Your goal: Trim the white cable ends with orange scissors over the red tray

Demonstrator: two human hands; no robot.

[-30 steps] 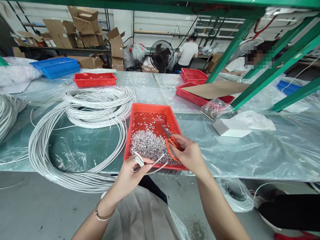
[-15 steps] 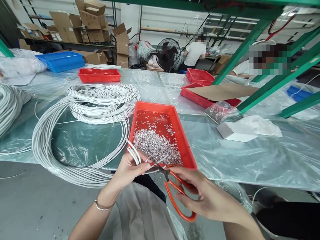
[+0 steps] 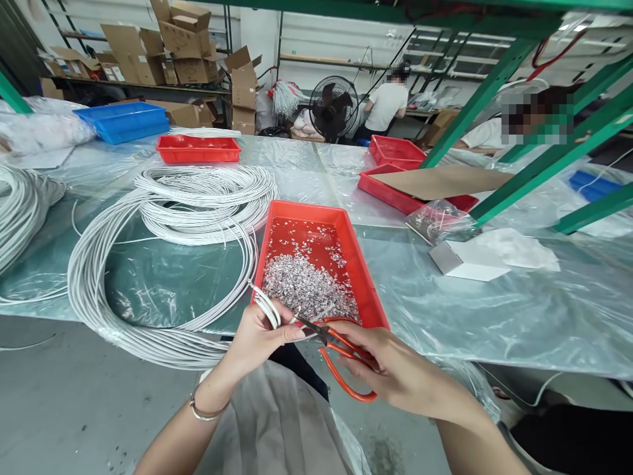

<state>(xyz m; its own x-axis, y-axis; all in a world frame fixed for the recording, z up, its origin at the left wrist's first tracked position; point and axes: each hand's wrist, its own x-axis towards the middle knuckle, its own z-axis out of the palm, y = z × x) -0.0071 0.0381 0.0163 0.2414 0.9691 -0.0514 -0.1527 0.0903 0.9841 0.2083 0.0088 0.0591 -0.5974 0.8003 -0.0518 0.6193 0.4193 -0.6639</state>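
My left hand (image 3: 262, 335) pinches white cable (image 3: 268, 306), with short bent lengths standing up behind the fingers. My right hand (image 3: 383, 361) grips orange-handled scissors (image 3: 324, 334), whose dark blades point left at the cable end by my left fingertips. Whether the blades touch the cable is too small to tell. Just beyond both hands lies a red tray (image 3: 368, 284), holding a heap of small shiny silvery pieces (image 3: 306, 284). To the left, a large coil of white cable (image 3: 89, 284) hangs partly over the table edge.
More coiled cable (image 3: 208, 198) lies behind, near a small red tray (image 3: 198, 150) and a blue bin (image 3: 123, 122). At right are a white box (image 3: 462, 260), red trays under cardboard (image 3: 445, 179) and green frame posts (image 3: 475, 105). Two people work further back.
The scissors' handles have drawn closer together as my right fingers closed. The scissors moved slightly up and left. My left hand stays nearly in place, still pinching the cable.
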